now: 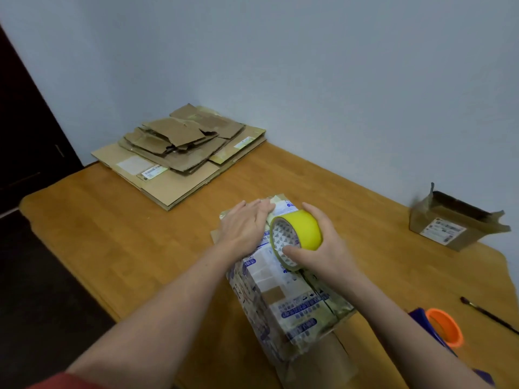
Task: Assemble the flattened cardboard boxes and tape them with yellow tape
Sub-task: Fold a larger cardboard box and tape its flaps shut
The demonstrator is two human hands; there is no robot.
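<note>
Two hands on printed box by near edge of table: L hand, fingers straight, pressed its far end; R hand gripped yellow tape roll, thumb at core. Looked like taping step; next prob. needed roll drawn along seam.

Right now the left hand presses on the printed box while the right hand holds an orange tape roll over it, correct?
Not quite: the head view shows the right hand holding the yellow tape roll. The orange roll lies untouched on the table. The left hand does press on the printed box.
</note>
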